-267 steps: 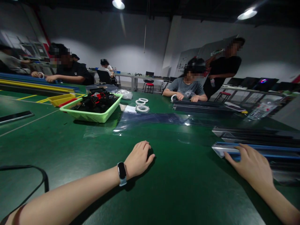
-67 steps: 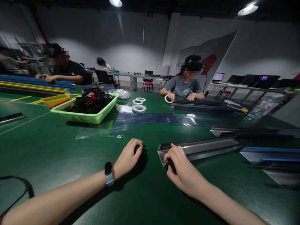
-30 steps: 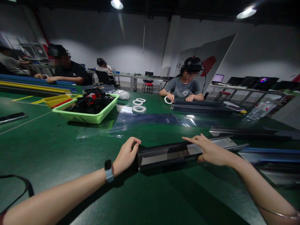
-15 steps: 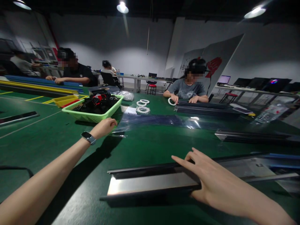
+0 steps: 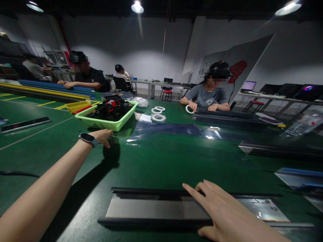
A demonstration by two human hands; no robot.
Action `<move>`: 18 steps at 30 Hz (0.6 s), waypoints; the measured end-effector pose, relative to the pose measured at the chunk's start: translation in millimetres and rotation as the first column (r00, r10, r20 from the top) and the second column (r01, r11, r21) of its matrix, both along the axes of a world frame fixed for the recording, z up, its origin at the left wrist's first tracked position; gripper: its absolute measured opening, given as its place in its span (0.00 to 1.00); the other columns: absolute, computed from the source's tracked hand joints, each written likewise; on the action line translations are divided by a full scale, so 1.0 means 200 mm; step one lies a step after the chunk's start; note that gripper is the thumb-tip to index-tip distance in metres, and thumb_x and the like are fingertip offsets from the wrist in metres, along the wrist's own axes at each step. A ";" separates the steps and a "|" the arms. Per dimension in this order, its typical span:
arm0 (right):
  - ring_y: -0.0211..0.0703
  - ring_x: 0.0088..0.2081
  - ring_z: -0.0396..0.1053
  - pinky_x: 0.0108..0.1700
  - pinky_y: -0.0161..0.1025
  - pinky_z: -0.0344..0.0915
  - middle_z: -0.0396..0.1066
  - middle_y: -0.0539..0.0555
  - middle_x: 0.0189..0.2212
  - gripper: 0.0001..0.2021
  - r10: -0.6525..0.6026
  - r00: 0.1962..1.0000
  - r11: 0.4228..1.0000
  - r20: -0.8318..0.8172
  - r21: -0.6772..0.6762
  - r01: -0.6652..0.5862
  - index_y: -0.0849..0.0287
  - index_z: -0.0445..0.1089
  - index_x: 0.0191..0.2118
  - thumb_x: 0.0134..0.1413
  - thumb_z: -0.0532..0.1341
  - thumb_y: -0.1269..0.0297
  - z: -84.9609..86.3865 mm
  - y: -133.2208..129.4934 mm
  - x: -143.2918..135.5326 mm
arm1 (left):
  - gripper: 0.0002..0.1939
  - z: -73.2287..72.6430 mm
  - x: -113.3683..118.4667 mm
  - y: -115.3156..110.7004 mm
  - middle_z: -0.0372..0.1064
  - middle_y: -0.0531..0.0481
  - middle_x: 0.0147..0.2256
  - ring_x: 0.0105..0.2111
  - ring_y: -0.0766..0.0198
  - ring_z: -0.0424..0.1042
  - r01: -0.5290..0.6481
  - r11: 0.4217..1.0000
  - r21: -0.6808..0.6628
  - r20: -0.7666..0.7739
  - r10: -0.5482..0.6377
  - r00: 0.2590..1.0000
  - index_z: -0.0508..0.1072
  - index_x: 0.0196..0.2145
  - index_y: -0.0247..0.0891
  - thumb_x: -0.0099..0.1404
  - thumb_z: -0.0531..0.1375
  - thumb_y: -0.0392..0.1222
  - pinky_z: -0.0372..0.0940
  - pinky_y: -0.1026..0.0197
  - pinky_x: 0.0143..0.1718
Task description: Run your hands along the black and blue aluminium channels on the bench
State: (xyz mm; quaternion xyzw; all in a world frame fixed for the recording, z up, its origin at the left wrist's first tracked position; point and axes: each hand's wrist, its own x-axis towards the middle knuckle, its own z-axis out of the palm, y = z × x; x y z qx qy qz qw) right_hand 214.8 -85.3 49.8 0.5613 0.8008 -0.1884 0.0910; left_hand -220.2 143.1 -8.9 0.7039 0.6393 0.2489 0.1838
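Note:
My right hand spans a metal channel profile from above, thumb at its near edge and fingers at its far edge. The profile has a silvery inner face and dark raised sides, and lies on the green table; part of it is hidden under the hand. My left hand, with a watch on the wrist, hovers above the table with fingers bent down and apart, nothing visible in them. Just beyond it stands a light green basket of black and red items. Clear plastic film lies right of that hand.
White tape rolls lie behind the film. More profiles rest at the right, near a plastic bottle. A dark bar lies at left. Two co-workers sit across the table, one with hands by a stack of dark profiles.
My left hand has moved left and slightly down, away from the film's edge. The profile under my right hand has come nearer and now lies separate from the blue-edged pieces at right.

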 end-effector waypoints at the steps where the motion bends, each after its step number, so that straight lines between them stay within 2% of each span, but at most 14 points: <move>1: 0.64 0.55 0.49 0.53 0.58 0.51 0.55 0.59 0.55 0.40 -0.002 1.000 1.000 -0.010 0.003 0.002 0.49 0.47 0.59 0.38 0.63 0.60 0.00 0.00 0.00 | 0.10 0.01 -0.01 0.00 0.61 0.61 0.15 0.14 0.73 0.56 0.020 0.999 -0.039 -0.039 -0.021 0.999 0.68 0.23 0.32 0.47 0.65 0.40 0.52 0.70 0.19; 3: 0.64 0.56 0.48 0.54 0.58 0.50 0.54 0.59 0.55 0.40 -0.006 1.000 1.000 -0.024 -0.005 0.006 0.49 0.47 0.59 0.37 0.64 0.60 -0.01 0.01 0.00 | 0.10 0.02 -0.02 0.00 0.61 0.63 0.15 0.14 0.73 0.55 0.051 0.995 -0.084 -0.095 -0.059 0.994 0.68 0.24 0.33 0.44 0.66 0.34 0.49 0.71 0.18; 6: 0.62 0.57 0.46 0.55 0.57 0.48 0.50 0.58 0.57 0.40 -0.008 0.999 0.999 -0.032 -0.047 0.007 0.48 0.45 0.59 0.38 0.63 0.60 -0.02 0.02 0.00 | 0.05 0.04 -0.02 0.00 0.60 0.63 0.15 0.15 0.73 0.55 0.087 0.991 -0.097 -0.138 -0.100 0.985 0.68 0.24 0.33 0.49 0.60 0.28 0.48 0.71 0.19; 11: 0.59 0.57 0.46 0.55 0.54 0.48 0.47 0.59 0.57 0.42 0.000 1.000 0.994 -0.026 -0.108 -0.003 0.48 0.42 0.60 0.38 0.63 0.62 -0.03 0.04 0.01 | 0.06 0.11 0.00 -0.01 0.61 0.62 0.16 0.18 0.73 0.55 0.105 0.994 -0.003 -0.126 -0.104 0.987 0.68 0.23 0.31 0.47 0.59 0.24 0.47 0.72 0.21; 15: 0.57 0.55 0.48 0.54 0.53 0.50 0.47 0.59 0.56 0.43 0.009 0.999 0.993 -0.048 -0.120 -0.015 0.47 0.40 0.60 0.38 0.63 0.62 -0.04 0.04 0.02 | 0.06 0.14 0.01 -0.01 0.62 0.60 0.14 0.17 0.72 0.54 0.067 0.995 0.073 -0.046 -0.063 0.997 0.68 0.19 0.30 0.46 0.58 0.24 0.48 0.72 0.22; 18: 0.56 0.54 0.50 0.53 0.51 0.51 0.48 0.58 0.55 0.43 0.024 0.997 0.993 -0.070 -0.111 -0.032 0.45 0.39 0.60 0.38 0.63 0.62 -0.06 0.04 0.04 | 0.09 0.13 0.02 -0.01 0.60 0.60 0.12 0.16 0.71 0.55 -0.053 0.978 0.201 0.082 0.037 0.996 0.67 0.16 0.31 0.47 0.55 0.22 0.52 0.71 0.23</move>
